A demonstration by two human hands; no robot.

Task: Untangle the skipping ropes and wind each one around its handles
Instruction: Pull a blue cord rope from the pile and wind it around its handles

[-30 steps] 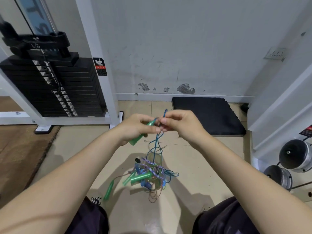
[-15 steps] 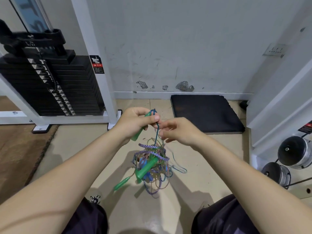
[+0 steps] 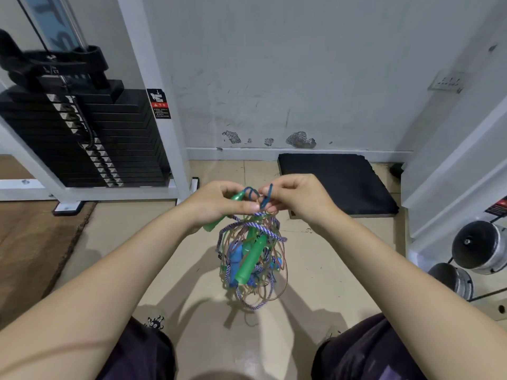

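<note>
Head view, looking down between two knees at a tiled floor (image 3: 192,297). Left hand (image 3: 219,201) curled round a green handle (image 3: 219,218), butt end poking out below the palm. Right hand (image 3: 296,198) just beside it, fingers pinching a blue cord (image 3: 267,196) where it loops up by the handle's tip. Both hands nearly touching, held out in front at about the same height.

Hanging straight below them: the tangle (image 3: 252,259), apparently clear of the floor with its shadow beneath. In it, a second green handle (image 3: 251,260) tilted steeply, blue handles (image 3: 236,259) alongside, a purple-and-white braided rope (image 3: 263,230) looped across the top and again at the bottom, thin brownish cord (image 3: 284,270) circling the lot. How many ropes in all, hard to tell.

Progress, judging from this: very early. Nothing wound, no rope freed, every strand still knotted into one clump. Just one handle and one cord singled out so far. Left to do: working that blue cord loose, separating each remaining rope, then wrapping every one round its own pair of handles.

Around the edges: weight stack (image 3: 82,138) at left, black mat (image 3: 337,182) against the wall, dumbbells (image 3: 480,248) at right.
</note>
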